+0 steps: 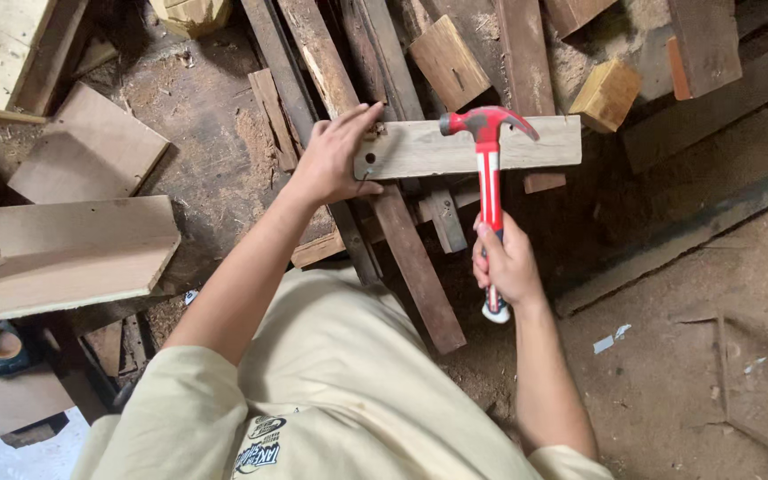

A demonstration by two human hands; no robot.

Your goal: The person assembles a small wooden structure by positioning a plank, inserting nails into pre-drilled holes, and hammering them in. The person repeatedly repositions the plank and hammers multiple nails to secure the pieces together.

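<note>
My left hand (335, 156) presses flat on the left end of a pale wooden board (526, 142) that lies across a pile of dark planks. Two small dark holes or nail heads show near that end of the board. My right hand (506, 262) grips the red and white handle of a claw hammer (489, 169). The hammer's red head rests over the middle of the board, its claw pointing right.
Dark planks (411, 258) run beneath the board toward me. A small pale wood block (606, 93) and a square offcut (448, 60) lie behind it. Flat light boards (73, 258) are stacked at the left. Sawdust-covered ground spreads to the right.
</note>
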